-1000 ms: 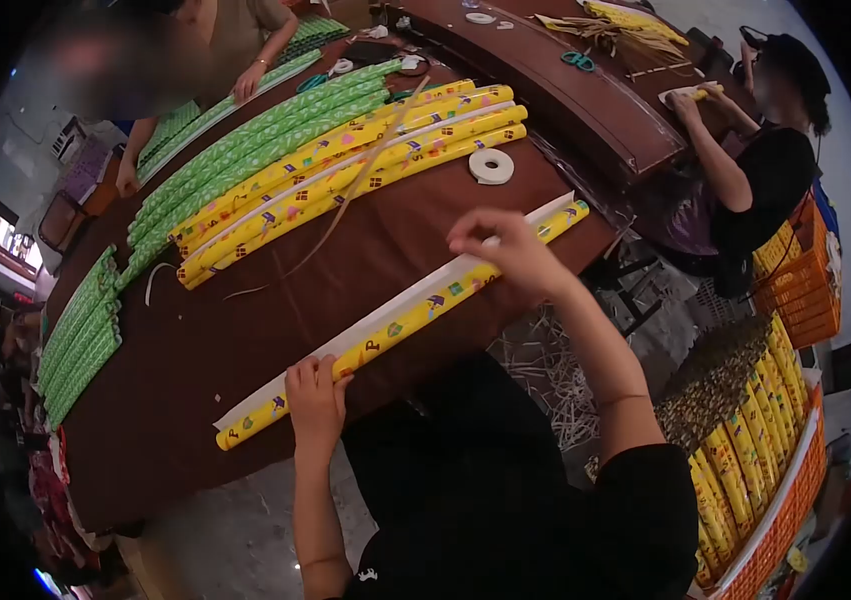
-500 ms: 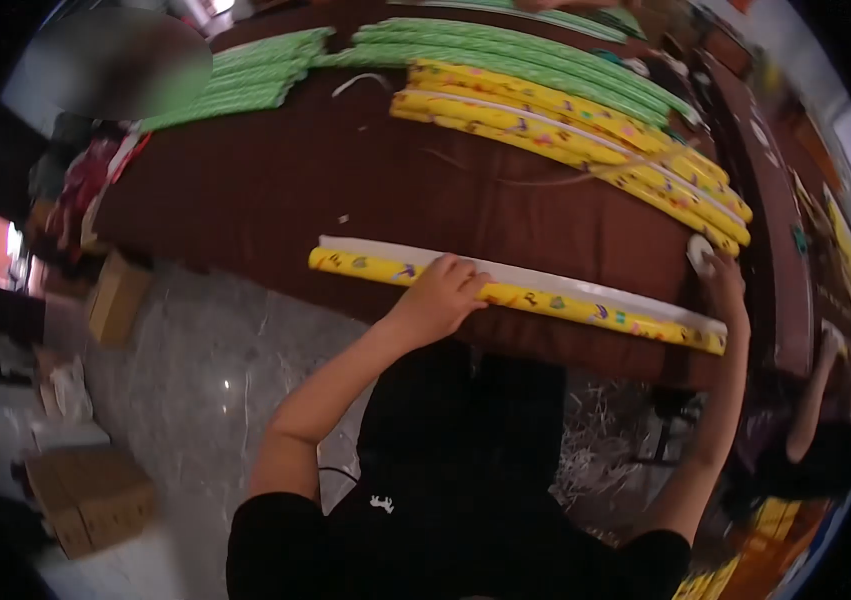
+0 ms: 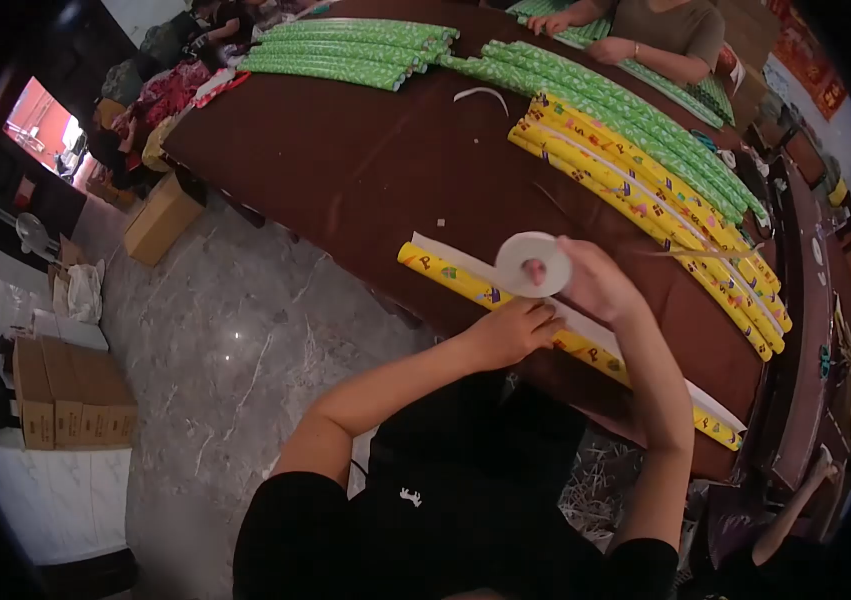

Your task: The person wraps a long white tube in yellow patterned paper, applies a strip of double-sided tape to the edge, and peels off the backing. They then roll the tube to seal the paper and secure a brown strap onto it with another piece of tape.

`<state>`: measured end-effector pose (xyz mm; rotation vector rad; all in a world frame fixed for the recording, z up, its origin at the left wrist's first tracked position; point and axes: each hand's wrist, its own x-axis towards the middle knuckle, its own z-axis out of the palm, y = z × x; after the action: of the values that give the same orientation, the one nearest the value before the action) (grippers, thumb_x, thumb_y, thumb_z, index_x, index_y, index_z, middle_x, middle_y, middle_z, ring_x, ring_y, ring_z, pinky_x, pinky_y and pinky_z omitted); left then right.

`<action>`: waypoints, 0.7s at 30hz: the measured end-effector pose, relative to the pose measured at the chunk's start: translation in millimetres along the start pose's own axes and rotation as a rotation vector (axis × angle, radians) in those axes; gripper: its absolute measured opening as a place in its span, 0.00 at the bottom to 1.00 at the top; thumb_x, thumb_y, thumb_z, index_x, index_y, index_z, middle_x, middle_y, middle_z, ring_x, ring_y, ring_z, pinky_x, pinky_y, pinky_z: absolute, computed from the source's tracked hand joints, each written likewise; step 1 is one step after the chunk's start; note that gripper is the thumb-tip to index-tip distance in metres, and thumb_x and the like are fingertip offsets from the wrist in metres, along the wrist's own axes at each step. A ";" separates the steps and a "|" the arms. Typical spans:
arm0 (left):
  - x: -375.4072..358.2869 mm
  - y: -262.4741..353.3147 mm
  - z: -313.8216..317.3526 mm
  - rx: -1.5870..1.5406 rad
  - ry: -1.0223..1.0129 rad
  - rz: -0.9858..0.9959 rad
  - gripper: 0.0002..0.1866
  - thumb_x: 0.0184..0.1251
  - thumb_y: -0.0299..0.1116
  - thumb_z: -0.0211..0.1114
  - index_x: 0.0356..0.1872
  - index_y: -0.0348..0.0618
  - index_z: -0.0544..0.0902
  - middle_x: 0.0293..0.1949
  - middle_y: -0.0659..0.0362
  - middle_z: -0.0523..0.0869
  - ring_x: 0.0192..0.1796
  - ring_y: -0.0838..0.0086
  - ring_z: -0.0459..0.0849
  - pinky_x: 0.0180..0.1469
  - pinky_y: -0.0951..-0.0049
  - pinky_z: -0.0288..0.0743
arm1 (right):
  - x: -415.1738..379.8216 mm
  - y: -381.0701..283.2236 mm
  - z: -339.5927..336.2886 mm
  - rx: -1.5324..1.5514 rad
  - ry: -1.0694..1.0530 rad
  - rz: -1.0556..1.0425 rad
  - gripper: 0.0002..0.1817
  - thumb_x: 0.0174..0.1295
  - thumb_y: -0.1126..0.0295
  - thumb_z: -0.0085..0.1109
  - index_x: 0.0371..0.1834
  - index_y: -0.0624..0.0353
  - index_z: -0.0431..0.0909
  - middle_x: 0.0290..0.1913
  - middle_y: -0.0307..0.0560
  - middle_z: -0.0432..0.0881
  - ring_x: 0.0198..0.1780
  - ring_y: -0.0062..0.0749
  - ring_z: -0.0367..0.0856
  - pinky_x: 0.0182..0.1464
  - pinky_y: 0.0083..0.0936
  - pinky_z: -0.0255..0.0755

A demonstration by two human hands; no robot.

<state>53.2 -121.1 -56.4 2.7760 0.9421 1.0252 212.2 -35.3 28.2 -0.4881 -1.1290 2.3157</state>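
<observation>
A yellow patterned paper roll [image 3: 445,273] lies near the table's front edge, its white inner side showing along the back. My left hand [image 3: 510,332] is closed on the middle of this roll, fingers bent over it. Just above it, my right hand [image 3: 597,283] grips a white tape roll [image 3: 517,250], with a fingertip showing through its hole. Further back on the right, several yellow rolls [image 3: 645,200] lie side by side, with green rolls [image 3: 615,110] behind them.
More green rolls [image 3: 345,50] lie at the back left of the brown table [image 3: 295,150]. A person [image 3: 665,40] works across the table, hands on green rolls. Another person's arm [image 3: 795,510] shows at right. Cardboard boxes [image 3: 70,395] stand at left.
My right hand has brought the tape roll from the right end of the yellow roll to its middle, beside my left hand. The whole view has turned and shifted.
</observation>
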 end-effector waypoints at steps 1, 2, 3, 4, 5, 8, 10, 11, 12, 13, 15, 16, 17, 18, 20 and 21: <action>-0.8 -2.2 3.3 0.032 0.006 0.020 0.21 0.59 0.34 0.67 0.53 0.39 0.80 0.49 0.54 0.79 0.53 0.60 0.77 0.58 0.62 0.73 | 22.3 10.1 -0.8 -0.010 -0.027 0.093 0.25 0.75 0.54 0.48 0.52 0.70 0.76 0.47 0.48 0.83 0.51 0.32 0.81 0.57 0.32 0.73; -1.8 -3.4 5.1 0.063 0.011 0.040 0.20 0.59 0.36 0.66 0.52 0.39 0.80 0.49 0.55 0.79 0.54 0.61 0.77 0.58 0.63 0.73 | 40.5 19.6 -0.1 0.026 -0.025 0.179 0.25 0.74 0.54 0.49 0.56 0.71 0.74 0.51 0.50 0.81 0.52 0.34 0.80 0.57 0.32 0.73; -2.4 0.7 2.2 0.069 0.011 0.016 0.21 0.58 0.35 0.65 0.53 0.39 0.80 0.51 0.54 0.78 0.54 0.61 0.76 0.59 0.62 0.72 | 53.4 29.7 2.6 -0.002 0.049 0.221 0.27 0.73 0.53 0.51 0.60 0.70 0.71 0.55 0.52 0.79 0.54 0.36 0.79 0.59 0.34 0.73; -1.3 3.1 -1.3 0.042 -0.005 -0.007 0.21 0.58 0.35 0.65 0.52 0.39 0.80 0.51 0.54 0.78 0.55 0.61 0.76 0.59 0.62 0.72 | 57.0 30.9 6.9 -0.034 0.036 0.249 0.28 0.73 0.53 0.51 0.60 0.70 0.71 0.56 0.53 0.79 0.56 0.37 0.78 0.61 0.35 0.72; 0.6 4.2 -3.8 0.014 -0.020 -0.033 0.20 0.58 0.34 0.65 0.52 0.39 0.80 0.51 0.55 0.78 0.56 0.60 0.75 0.60 0.62 0.72 | 58.2 30.9 8.5 -0.068 0.024 0.279 0.28 0.73 0.53 0.52 0.61 0.70 0.71 0.57 0.53 0.78 0.58 0.38 0.78 0.62 0.35 0.71; 0.8 6.1 -5.2 -0.036 -0.026 -0.059 0.20 0.59 0.33 0.64 0.52 0.37 0.80 0.52 0.52 0.77 0.56 0.60 0.75 0.61 0.59 0.70 | 55.3 35.2 -1.2 0.048 0.055 0.233 0.29 0.73 0.53 0.50 0.64 0.69 0.69 0.61 0.53 0.77 0.62 0.37 0.75 0.67 0.35 0.66; 0.1 6.1 -7.2 -0.049 -0.084 -0.060 0.21 0.60 0.33 0.64 0.53 0.36 0.79 0.55 0.50 0.77 0.57 0.59 0.75 0.62 0.58 0.70 | 52.2 32.1 -6.0 0.019 0.041 0.203 0.26 0.74 0.54 0.48 0.63 0.67 0.71 0.60 0.52 0.78 0.59 0.38 0.77 0.64 0.36 0.70; 1.6 6.6 -7.4 -0.065 -0.057 -0.060 0.22 0.59 0.32 0.66 0.55 0.35 0.78 0.55 0.49 0.77 0.58 0.58 0.75 0.62 0.57 0.70 | 51.8 33.8 -10.4 0.065 0.071 0.216 0.27 0.74 0.55 0.48 0.64 0.68 0.70 0.61 0.52 0.77 0.61 0.39 0.76 0.67 0.37 0.67; 2.5 8.1 -8.3 -0.082 -0.028 -0.064 0.24 0.59 0.31 0.67 0.58 0.34 0.77 0.56 0.47 0.77 0.59 0.56 0.75 0.62 0.56 0.71 | 53.3 36.9 -14.0 0.061 0.063 0.209 0.27 0.74 0.55 0.48 0.64 0.68 0.70 0.61 0.52 0.77 0.61 0.39 0.76 0.67 0.37 0.67; 1.3 9.6 -8.6 -0.058 -0.055 -0.080 0.25 0.61 0.32 0.67 0.59 0.34 0.76 0.58 0.48 0.76 0.61 0.56 0.75 0.64 0.57 0.70 | 55.8 40.7 -16.9 0.067 0.084 0.216 0.27 0.74 0.55 0.49 0.64 0.69 0.69 0.61 0.52 0.77 0.62 0.39 0.75 0.68 0.36 0.66; 1.5 11.0 -9.9 -0.041 -0.054 -0.089 0.25 0.62 0.34 0.66 0.59 0.33 0.75 0.59 0.48 0.76 0.61 0.57 0.75 0.65 0.58 0.69 | 59.0 48.3 -17.4 0.084 0.069 0.202 0.28 0.73 0.56 0.50 0.65 0.69 0.69 0.61 0.52 0.77 0.62 0.38 0.75 0.69 0.34 0.63; 0.5 11.3 -9.4 -0.039 -0.058 -0.092 0.26 0.63 0.35 0.64 0.60 0.31 0.75 0.60 0.48 0.77 0.62 0.58 0.75 0.67 0.58 0.67 | 60.2 50.7 -16.5 0.076 0.038 0.213 0.28 0.73 0.56 0.50 0.65 0.69 0.69 0.61 0.52 0.77 0.62 0.38 0.75 0.69 0.34 0.63; -2.1 13.7 -3.7 0.006 -0.051 -0.113 0.23 0.63 0.34 0.66 0.58 0.36 0.78 0.58 0.50 0.78 0.61 0.58 0.76 0.65 0.57 0.69 | 61.0 52.5 -15.8 0.077 0.062 0.201 0.27 0.73 0.56 0.50 0.64 0.69 0.69 0.59 0.51 0.78 0.61 0.37 0.75 0.69 0.34 0.64; -5.3 18.9 -10.3 0.030 -0.043 -0.133 0.23 0.63 0.34 0.66 0.58 0.36 0.78 0.58 0.50 0.78 0.61 0.58 0.76 0.65 0.57 0.69 | 61.2 54.9 -17.0 0.078 0.090 0.190 0.27 0.73 0.56 0.49 0.64 0.69 0.70 0.58 0.50 0.78 0.60 0.36 0.76 0.68 0.33 0.64; -4.8 43.8 -33.8 0.160 0.018 -0.123 0.19 0.62 0.34 0.67 0.54 0.39 0.81 0.54 0.52 0.80 0.59 0.61 0.78 0.64 0.59 0.70 | 66.6 63.6 -23.8 0.112 0.023 0.191 0.26 0.74 0.56 0.46 0.63 0.68 0.71 0.54 0.48 0.80 0.56 0.34 0.77 0.67 0.32 0.65; -4.3 49.5 -50.3 0.107 0.096 -0.208 0.18 0.61 0.33 0.68 0.52 0.41 0.82 0.51 0.54 0.82 0.56 0.62 0.79 0.61 0.60 0.71 | 64.6 64.4 -21.4 0.115 0.050 0.170 0.26 0.74 0.56 0.45 0.63 0.68 0.71 0.52 0.47 0.80 0.54 0.32 0.77 0.65 0.30 0.67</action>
<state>46.7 -172.3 -8.1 2.6572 1.3025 1.1131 152.8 -17.6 -42.2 -0.6162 -0.9574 2.4832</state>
